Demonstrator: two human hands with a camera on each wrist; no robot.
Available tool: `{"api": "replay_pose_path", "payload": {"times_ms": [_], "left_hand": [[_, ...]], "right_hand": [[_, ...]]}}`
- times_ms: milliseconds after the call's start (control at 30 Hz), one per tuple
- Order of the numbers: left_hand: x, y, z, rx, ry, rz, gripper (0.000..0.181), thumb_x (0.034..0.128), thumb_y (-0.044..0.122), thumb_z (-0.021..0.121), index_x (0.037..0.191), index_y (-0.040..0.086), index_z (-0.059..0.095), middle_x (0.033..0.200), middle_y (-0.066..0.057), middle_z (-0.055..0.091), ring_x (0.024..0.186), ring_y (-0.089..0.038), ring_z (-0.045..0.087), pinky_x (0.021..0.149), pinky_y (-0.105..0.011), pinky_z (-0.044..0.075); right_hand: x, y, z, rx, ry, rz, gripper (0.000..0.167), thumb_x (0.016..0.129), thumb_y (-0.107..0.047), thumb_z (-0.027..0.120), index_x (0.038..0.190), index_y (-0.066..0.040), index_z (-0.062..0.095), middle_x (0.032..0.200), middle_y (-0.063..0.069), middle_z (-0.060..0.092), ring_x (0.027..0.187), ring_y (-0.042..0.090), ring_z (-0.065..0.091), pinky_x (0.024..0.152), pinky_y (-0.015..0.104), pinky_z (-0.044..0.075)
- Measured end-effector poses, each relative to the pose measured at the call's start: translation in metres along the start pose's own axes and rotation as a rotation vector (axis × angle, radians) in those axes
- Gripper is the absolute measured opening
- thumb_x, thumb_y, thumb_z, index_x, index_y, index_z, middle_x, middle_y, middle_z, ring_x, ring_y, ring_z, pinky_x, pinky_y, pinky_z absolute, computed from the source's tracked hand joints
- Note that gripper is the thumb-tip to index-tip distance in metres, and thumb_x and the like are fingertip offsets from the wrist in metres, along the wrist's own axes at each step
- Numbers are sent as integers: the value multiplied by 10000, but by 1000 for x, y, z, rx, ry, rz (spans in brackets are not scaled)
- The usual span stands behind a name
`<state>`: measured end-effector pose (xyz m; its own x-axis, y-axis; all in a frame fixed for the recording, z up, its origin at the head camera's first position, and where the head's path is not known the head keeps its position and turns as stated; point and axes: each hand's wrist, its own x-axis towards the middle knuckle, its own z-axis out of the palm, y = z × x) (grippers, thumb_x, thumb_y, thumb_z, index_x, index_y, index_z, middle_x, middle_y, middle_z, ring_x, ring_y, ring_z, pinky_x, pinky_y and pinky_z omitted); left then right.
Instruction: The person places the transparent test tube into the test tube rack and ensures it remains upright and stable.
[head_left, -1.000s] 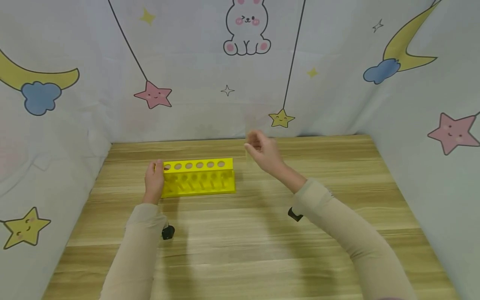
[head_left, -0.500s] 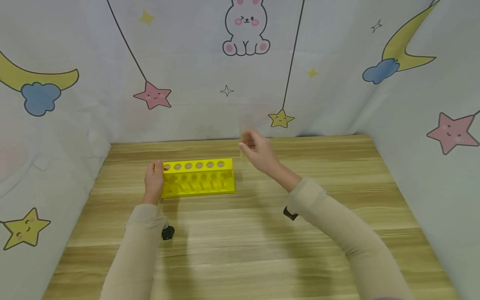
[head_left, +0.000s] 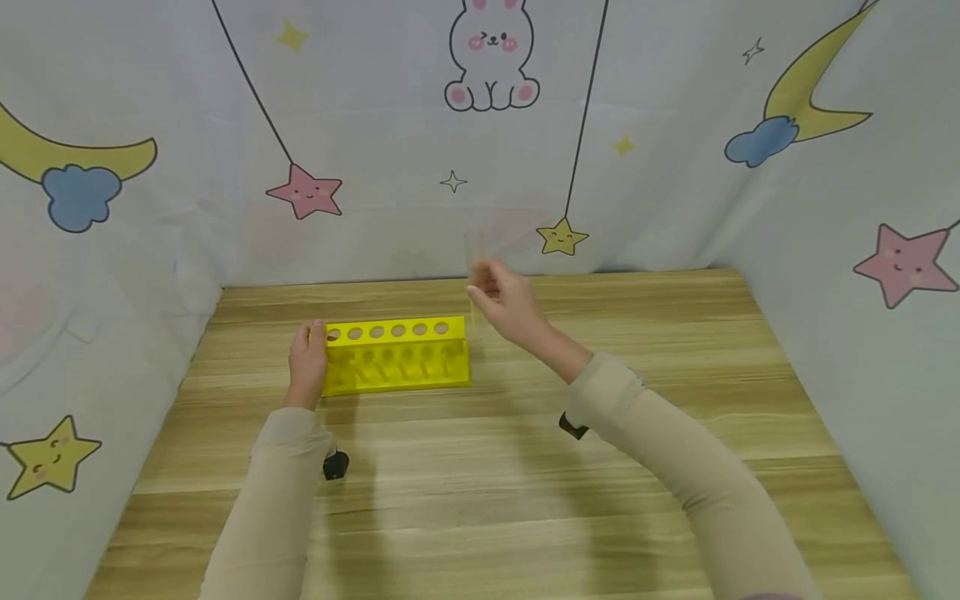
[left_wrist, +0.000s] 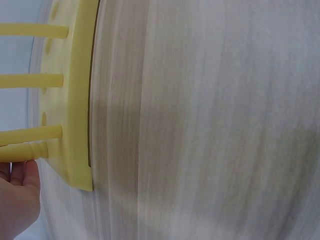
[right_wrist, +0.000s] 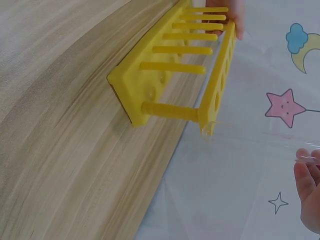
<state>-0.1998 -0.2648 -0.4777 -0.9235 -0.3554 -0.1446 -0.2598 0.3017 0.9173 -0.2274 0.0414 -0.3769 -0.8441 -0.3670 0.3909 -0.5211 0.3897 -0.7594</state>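
A yellow test-tube rack (head_left: 397, 342) stands upright on the table, with a row of round holes on top and a row of pegs. My left hand (head_left: 306, 358) grips its left end; in the left wrist view the fingers (left_wrist: 31, 172) lie against the end post. My right hand (head_left: 512, 307) pinches a clear test tube (head_left: 474, 246), held roughly upright just behind the rack's right end. In the right wrist view the tube's rounded tip (right_wrist: 207, 131) appears close to the rack's top plate (right_wrist: 206, 107); whether they touch I cannot tell. No tubes show in the holes.
The wood-grain table (head_left: 480, 492) extends in front of the rack and to both sides. A white cloth (head_left: 390, 167) printed with a rabbit, stars and moons hangs behind and at the sides. Black wrist cameras (head_left: 336, 465) sit under both sleeves.
My right hand has moved left with the test tube, from beyond the rack's right end to close beside it. The left hand and the rack have stayed put.
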Motion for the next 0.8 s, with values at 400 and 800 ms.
{"api": "replay_pose_path", "payload": {"times_ms": [400,800], "left_hand": [[2,-2,0,9,9,1,481,940,460,221,1075,38,409,1052,-84,466,884,-221,398,720,-267,311],[2,-3,0,-4,7,14,479,940,459,230,1078,38,411,1046,-85,475,891,-245,403,715,-267,310]], "right_hand": [[6,-7,1,10,-15,-3,246,881,-134,529,1078,10,502,895,112,590,810,183,585,735,220,489],[12,-10,5,-16,-16,-17,242,882,-128,526,1079,8,492,885,112,578,801,187,583,729,222,489]]}}
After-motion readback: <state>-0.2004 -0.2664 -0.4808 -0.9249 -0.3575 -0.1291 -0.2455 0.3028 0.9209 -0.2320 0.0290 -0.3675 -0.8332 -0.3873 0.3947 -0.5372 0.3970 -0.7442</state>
